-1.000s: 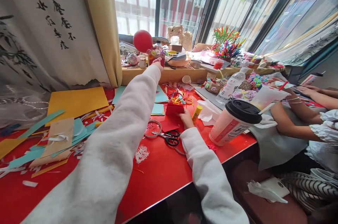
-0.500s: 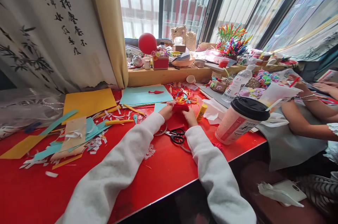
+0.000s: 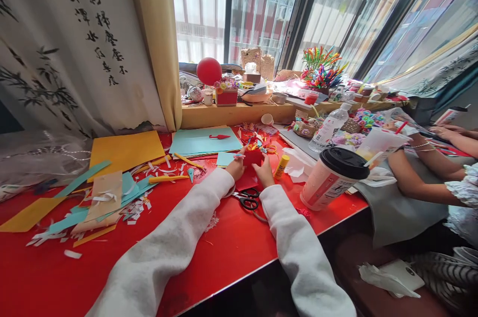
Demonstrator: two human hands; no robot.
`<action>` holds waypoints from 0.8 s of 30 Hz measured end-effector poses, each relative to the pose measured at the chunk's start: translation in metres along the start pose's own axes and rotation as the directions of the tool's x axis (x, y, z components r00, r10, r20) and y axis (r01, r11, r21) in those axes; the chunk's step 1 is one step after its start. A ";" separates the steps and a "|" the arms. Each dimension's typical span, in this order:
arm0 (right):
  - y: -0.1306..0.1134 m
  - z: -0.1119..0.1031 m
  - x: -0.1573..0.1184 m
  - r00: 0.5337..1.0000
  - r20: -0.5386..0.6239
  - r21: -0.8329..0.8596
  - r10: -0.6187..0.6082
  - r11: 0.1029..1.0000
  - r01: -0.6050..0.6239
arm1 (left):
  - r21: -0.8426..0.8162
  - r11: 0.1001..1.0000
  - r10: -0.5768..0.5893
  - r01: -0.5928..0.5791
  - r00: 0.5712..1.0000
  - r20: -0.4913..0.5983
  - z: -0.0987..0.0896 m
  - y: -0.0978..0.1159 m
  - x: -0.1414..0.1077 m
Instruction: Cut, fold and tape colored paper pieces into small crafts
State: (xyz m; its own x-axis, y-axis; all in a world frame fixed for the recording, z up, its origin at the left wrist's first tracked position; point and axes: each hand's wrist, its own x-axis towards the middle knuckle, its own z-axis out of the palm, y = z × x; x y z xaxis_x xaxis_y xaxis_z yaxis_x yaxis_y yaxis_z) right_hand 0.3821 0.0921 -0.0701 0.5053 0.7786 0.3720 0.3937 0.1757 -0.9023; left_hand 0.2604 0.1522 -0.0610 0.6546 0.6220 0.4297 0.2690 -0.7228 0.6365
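Between my two hands is a small piece of dark red paper, raised above the red tabletop. My left hand pinches its left side, and my right hand grips its right side. Right below my hands lie black-handled scissors, partly under a sheet of red paper. A yellow glue stick stands tilted to the right of my right hand. Behind the hands are a pale blue stack of paper and a red paper cutout on top of it.
A large lidded paper cup stands on the right, with a plastic bottle behind it. Paper strips and scraps cover the left of the table. Another person's arms are at the far right. A red balloon sits on the sill.
The red paper in my hands has been turned to face me more and shows a flatter, squarer shape. The camera view has shifted slightly.
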 end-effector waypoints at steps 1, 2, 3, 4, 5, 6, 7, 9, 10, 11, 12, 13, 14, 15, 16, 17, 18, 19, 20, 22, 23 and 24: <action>0.000 0.000 0.000 1.000 -0.009 0.003 0.005 1.000 -0.005 | 0.001 1.000 0.009 -0.009 1.000 0.008 0.000 -0.001 0.000; -0.001 0.000 0.000 1.000 -0.017 0.007 0.016 1.000 -0.016 | 0.001 1.000 0.017 -0.017 1.000 0.016 0.001 -0.002 0.000; -0.001 0.000 0.000 0.999 -0.024 0.012 0.028 1.000 -0.028 | 0.000 1.000 0.024 -0.024 0.999 0.023 0.001 -0.002 0.000; -0.001 0.000 0.000 0.999 -0.026 0.015 0.035 0.999 -0.034 | -0.001 1.000 0.030 -0.030 0.999 0.027 0.000 -0.002 0.000; -0.001 0.000 0.001 0.999 -0.028 0.016 0.041 0.999 -0.040 | -0.003 0.999 0.034 -0.034 0.999 0.030 0.000 -0.003 0.001; -0.001 0.000 0.001 0.999 -0.028 0.016 0.047 0.999 -0.046 | -0.004 0.999 0.035 -0.035 0.999 0.029 0.000 -0.002 0.001; -0.001 0.000 0.002 0.998 -0.026 0.014 0.051 0.999 -0.051 | -0.006 0.999 0.033 -0.033 0.999 0.027 -0.001 -0.002 0.001; -0.001 -0.002 0.003 0.998 -0.017 0.005 0.059 0.998 -0.059 | -0.004 1.000 0.011 -0.010 1.000 0.015 -0.002 -0.002 0.002; -0.001 -0.002 0.003 0.998 -0.011 -0.003 0.062 0.998 -0.062 | 0.000 1.000 -0.010 0.010 1.000 0.010 -0.002 -0.002 0.003; -0.001 -0.003 0.003 0.998 -0.004 -0.011 0.065 0.998 -0.065 | 0.005 0.999 -0.037 0.036 0.999 0.007 -0.003 -0.002 0.003; -0.002 -0.004 0.002 0.998 0.003 -0.022 0.069 0.997 -0.069 | 0.014 0.998 -0.066 0.066 0.998 0.007 -0.003 -0.002 0.004; -0.003 -0.004 0.002 0.997 0.010 -0.034 0.074 0.997 -0.074 | 0.024 0.995 -0.096 0.096 0.995 0.010 -0.003 -0.003 0.005; -0.004 -0.005 0.001 0.997 0.016 -0.048 0.081 0.996 -0.080 | 0.035 0.992 -0.124 0.124 0.992 0.014 -0.003 -0.004 0.006; -0.005 -0.005 -0.001 0.996 0.020 -0.065 0.089 0.994 -0.087 | 0.046 0.988 -0.147 0.146 0.989 0.017 -0.003 -0.004 0.006; -0.007 -0.006 -0.002 0.995 0.022 -0.083 0.098 0.992 -0.096 | 0.057 0.985 -0.166 0.165 0.986 0.020 -0.004 -0.005 0.006; -0.009 -0.006 -0.003 0.994 0.021 -0.101 0.108 0.989 -0.105 | 0.068 0.981 -0.181 0.179 0.983 0.022 -0.004 -0.005 0.006; -0.010 -0.006 -0.004 0.993 0.018 -0.117 0.117 0.987 -0.114 | 0.077 0.979 -0.192 0.189 0.981 0.024 -0.004 -0.005 0.006; -0.012 -0.006 -0.005 0.992 0.015 -0.130 0.124 0.984 -0.121 | 0.085 0.977 -0.199 0.196 0.980 0.028 -0.004 -0.005 0.006; -0.013 -0.006 -0.006 0.992 0.010 -0.140 0.129 0.982 -0.126 | 0.091 0.975 -0.204 0.201 0.978 0.033 -0.004 -0.005 0.006; -0.014 -0.006 -0.006 0.991 0.002 -0.147 0.136 0.980 -0.134 | 0.095 0.975 -0.206 0.202 0.978 0.041 -0.003 -0.005 0.006; -0.014 -0.005 -0.006 0.990 -0.003 -0.147 0.139 0.979 -0.138 | 0.092 0.976 -0.200 0.195 0.979 0.041 -0.002 -0.004 0.006; -0.014 -0.005 -0.006 0.990 -0.006 -0.146 0.144 0.979 -0.143 | 0.085 0.979 -0.187 0.184 0.982 0.037 -0.001 -0.004 0.006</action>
State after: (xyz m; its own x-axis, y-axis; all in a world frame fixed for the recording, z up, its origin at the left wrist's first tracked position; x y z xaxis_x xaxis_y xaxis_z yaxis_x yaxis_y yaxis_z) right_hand 0.3774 0.0817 -0.0583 0.5609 0.7924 0.2397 0.4254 -0.0275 -0.9046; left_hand 0.2623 0.1591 -0.0599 0.6184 0.7347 0.2787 0.4440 -0.6194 0.6475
